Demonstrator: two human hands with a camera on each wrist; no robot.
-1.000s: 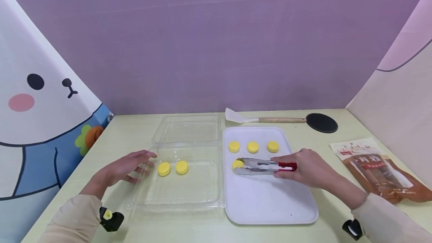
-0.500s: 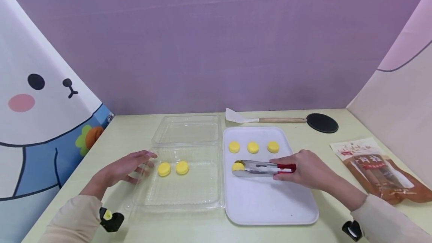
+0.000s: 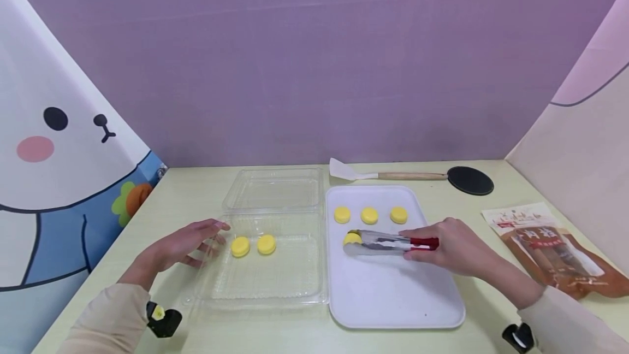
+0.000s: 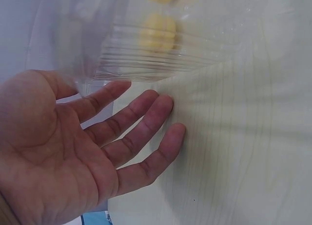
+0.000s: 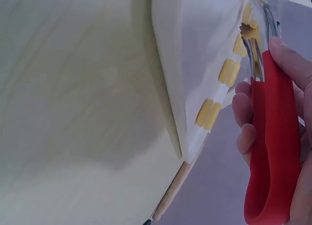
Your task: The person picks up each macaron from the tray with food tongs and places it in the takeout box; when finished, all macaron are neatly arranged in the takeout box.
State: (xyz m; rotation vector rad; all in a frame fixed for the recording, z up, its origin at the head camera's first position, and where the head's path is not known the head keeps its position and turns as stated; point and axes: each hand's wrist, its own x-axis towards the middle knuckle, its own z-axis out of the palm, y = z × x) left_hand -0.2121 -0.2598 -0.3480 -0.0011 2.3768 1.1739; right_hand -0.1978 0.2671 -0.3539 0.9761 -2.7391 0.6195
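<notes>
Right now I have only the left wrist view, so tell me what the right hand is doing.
Observer: The right hand is holding a pair of red-handled tongs.
Operator: Tell me where they reach.
Observer: They straddle a yellow macaron; I can't tell whether it is raised off the white tray.
Operator: Count what else is on that tray.
Observer: I see three more macarons, in a row along its far side.
</notes>
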